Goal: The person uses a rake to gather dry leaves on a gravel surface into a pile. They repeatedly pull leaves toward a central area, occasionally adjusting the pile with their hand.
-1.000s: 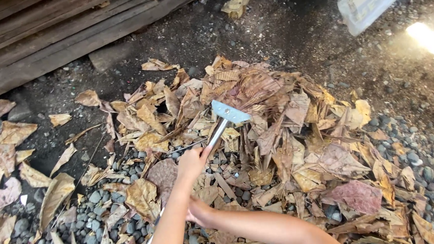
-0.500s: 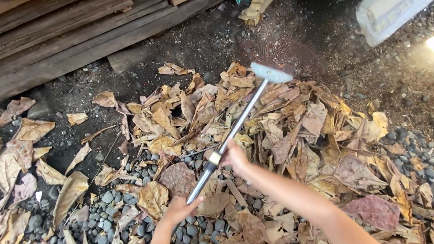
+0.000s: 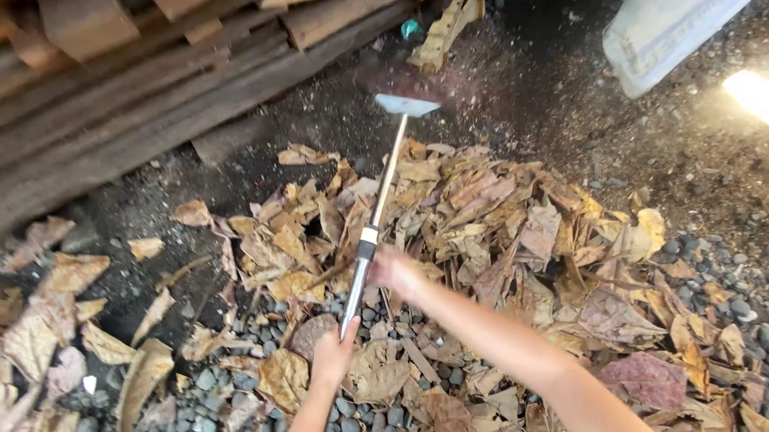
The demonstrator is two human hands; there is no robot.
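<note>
Both my hands, left and right, grip closed on the rake's metal handle. Most dry leaves sit heaped; strays lie scattered at left.

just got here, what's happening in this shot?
A person grips a long-handled rake with both hands: the left hand at the handle's end, the right hand higher up. The rake's head is reached out past a pile of dry leaves, over dark dirt near stacked wooden planks. Grey pebbles lie underfoot.
</note>
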